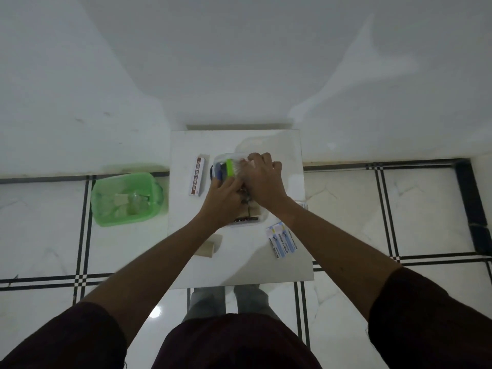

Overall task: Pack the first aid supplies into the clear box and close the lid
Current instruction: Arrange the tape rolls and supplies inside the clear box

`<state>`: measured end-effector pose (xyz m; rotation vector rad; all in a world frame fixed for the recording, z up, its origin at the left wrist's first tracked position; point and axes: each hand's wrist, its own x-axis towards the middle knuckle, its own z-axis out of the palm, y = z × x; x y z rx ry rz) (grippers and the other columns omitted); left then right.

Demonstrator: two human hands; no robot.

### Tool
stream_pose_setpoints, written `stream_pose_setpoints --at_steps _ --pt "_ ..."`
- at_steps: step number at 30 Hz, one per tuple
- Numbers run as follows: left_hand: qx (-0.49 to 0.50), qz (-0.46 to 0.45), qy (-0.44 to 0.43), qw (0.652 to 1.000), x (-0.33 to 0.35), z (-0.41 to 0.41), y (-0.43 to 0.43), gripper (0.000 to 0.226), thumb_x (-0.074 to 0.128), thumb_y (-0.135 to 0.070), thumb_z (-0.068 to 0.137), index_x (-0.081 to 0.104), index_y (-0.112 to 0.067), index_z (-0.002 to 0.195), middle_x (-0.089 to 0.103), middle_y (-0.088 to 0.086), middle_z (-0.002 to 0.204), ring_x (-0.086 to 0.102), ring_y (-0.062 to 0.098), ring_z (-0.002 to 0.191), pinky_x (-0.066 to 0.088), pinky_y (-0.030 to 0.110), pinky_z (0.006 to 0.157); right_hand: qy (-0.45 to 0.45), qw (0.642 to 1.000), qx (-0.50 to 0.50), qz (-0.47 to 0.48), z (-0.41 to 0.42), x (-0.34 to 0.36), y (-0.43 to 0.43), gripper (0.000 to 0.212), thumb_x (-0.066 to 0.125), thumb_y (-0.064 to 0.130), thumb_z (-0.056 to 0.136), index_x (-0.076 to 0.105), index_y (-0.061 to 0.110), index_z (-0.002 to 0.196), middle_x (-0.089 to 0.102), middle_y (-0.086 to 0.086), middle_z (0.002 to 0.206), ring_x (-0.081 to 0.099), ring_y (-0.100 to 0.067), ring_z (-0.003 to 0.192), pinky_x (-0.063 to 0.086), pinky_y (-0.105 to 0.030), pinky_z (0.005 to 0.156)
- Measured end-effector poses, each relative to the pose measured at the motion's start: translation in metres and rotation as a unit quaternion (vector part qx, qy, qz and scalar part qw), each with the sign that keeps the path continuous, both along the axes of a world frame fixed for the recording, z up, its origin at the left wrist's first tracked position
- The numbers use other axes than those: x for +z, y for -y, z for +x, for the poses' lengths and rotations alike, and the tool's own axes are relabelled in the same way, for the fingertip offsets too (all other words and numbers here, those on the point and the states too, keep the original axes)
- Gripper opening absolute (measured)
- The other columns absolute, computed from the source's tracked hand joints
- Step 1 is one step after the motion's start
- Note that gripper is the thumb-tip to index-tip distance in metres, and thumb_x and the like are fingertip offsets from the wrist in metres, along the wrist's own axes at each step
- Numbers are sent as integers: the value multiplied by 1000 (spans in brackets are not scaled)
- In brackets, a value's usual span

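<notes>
Inside the clear box [223,159], blue and green items under both hands.

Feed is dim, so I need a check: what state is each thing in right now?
clear box: open, partly filled
left hand: inside box, grip unclear
right hand: over box, grip unclear
ointment carton: unpacked, lying left of box
bandage packets: unpacked
tan roll: unpacked
green tub: on floor

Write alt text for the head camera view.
Both hands, left hand and right hand, work inside a clear box on a small white table. An ointment carton, bandage roll and plaster packets lie outside it; a green bin sits on the floor.
</notes>
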<state>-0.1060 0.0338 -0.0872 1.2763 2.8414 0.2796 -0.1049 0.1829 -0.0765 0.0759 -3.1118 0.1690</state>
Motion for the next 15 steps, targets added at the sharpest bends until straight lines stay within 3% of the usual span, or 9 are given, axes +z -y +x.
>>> stream_pose_setpoints --at_steps 4,8,12,15 --pt "113 70 23 991 20 9 21 26 59 -36 86 69 -13 94 65 5 91 57 26 82 41 39 68 -1 994 -52 -100 14 9 -14 49 65 32 77 54 18 122 58 -6 121 50 -28 105 41 -41 77" --pt "158 120 11 980 25 29 56 24 64 -30 83 67 -14 101 65 3 92 57 24 85 38 37 69 -37 975 -138 -173 46 17 -39 41 64 22 79 58 16 119 60 -5 119 51 -28 110 40 -40 81" --pt "132 78 59 986 14 59 96 32 64 -36 78 67 -14 102 67 3 95 59 25 86 38 37 72 40 949 -245 -197 83 8 -60 35 65 20 82 60 13 116 59 -8 119 49 -30 113 41 -43 87" --pt "87 9 134 987 3 76 119 46 57 -46 74 67 -15 105 67 4 101 60 27 93 43 40 77 113 911 -318 -235 105 -11 -67 46 71 23 80 55 5 119 55 -18 119 48 -36 113 43 -43 88"
